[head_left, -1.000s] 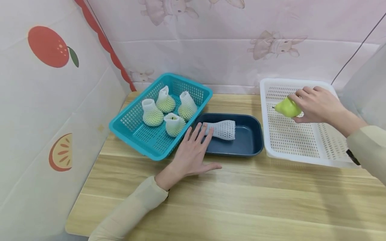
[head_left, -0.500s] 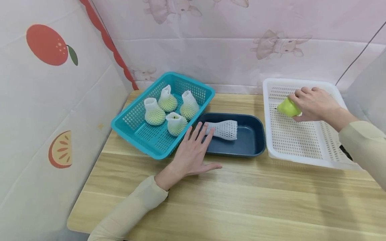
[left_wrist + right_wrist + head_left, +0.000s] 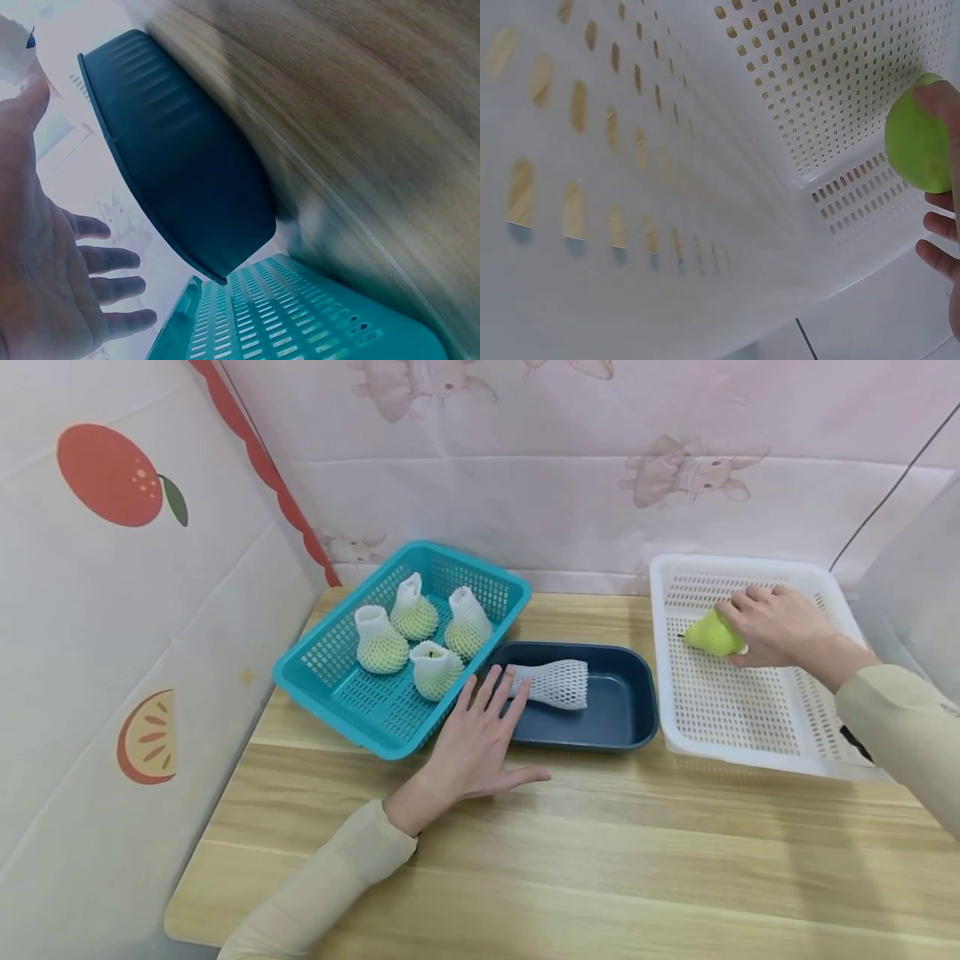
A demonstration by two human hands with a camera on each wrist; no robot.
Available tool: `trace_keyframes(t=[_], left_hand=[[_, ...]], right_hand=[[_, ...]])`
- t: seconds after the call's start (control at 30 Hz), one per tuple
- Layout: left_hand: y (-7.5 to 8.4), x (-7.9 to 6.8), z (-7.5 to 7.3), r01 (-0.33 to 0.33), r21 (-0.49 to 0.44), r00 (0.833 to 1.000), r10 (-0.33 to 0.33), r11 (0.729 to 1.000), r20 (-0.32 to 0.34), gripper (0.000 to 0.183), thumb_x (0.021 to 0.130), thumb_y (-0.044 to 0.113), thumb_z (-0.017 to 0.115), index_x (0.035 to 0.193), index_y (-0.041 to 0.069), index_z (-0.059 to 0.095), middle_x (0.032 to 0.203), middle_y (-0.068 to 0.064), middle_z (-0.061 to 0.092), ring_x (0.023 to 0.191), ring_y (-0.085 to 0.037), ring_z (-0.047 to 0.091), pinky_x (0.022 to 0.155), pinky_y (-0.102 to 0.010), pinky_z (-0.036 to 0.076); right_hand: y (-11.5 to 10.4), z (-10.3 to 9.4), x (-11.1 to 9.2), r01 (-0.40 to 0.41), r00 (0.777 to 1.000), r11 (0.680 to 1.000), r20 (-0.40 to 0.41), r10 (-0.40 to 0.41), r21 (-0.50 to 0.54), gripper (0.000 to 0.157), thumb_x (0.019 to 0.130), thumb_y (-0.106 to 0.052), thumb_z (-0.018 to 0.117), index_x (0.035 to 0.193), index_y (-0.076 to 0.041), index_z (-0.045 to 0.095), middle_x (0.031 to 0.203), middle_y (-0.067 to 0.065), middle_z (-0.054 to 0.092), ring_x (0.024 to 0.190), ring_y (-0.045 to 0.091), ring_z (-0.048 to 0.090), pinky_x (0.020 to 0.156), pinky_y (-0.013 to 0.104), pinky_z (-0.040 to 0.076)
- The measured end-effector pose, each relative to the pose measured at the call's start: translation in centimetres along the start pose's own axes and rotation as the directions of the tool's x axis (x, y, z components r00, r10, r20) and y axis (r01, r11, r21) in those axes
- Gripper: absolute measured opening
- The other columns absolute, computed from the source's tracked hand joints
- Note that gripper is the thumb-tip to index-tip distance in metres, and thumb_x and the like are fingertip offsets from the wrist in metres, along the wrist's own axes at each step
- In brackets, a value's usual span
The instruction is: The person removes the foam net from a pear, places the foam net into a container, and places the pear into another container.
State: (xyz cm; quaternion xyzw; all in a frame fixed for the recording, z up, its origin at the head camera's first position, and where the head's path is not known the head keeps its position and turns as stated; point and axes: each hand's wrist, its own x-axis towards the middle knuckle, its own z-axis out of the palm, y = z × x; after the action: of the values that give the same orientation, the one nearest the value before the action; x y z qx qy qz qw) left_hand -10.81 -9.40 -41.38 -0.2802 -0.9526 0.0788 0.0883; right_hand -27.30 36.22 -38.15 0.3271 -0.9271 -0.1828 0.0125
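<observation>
My right hand [image 3: 776, 625] holds a bare green pear [image 3: 713, 632] low inside the white basket [image 3: 678, 743]. In the right wrist view the thumb lies on the pear [image 3: 919, 142], and other fingers show at its lower side. My left hand [image 3: 480, 739] has its fingers spread at the near left side of the dark blue tray [image 3: 626, 735]. A white foam net sleeve [image 3: 558, 683] lies in that tray, its left end partly hidden by the fingertips. From the left wrist view, the left hand [image 3: 56, 277] holds nothing.
Left of the tray stands a turquoise basket [image 3: 330, 714] with several pears [image 3: 381, 647] in foam net sleeves. All of these containers are on a wooden table [image 3: 600, 860]. Printed cloth walls [image 3: 540, 527] rise behind and to the left.
My right hand has lowered a little with the pear, deeper into the white basket. The left hand and the foam net sleeve stay put. The head view shifts slightly.
</observation>
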Motion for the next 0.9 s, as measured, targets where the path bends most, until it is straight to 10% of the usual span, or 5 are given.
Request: trace_keyframes(t=[0.9], left_hand=[[0.0,-0.2,-0.6,-0.028,0.002,1.000,0.028,1.000,-0.008,0.124,0.079,0.099,0.044,0.167,0.012,0.029,0.172,-0.016,0.034,0.162,-0.034,0.030,0.129,-0.057,0.032]], right_hand=[[0.6,-1.5,-0.9,-0.035,0.999,0.999,-0.005,0.035,0.000,0.089,0.078,-0.056,0.083,0.141,0.001,0.055,0.132,0.033,0.061,0.118,0.052,0.060,0.093,0.069,0.052]])
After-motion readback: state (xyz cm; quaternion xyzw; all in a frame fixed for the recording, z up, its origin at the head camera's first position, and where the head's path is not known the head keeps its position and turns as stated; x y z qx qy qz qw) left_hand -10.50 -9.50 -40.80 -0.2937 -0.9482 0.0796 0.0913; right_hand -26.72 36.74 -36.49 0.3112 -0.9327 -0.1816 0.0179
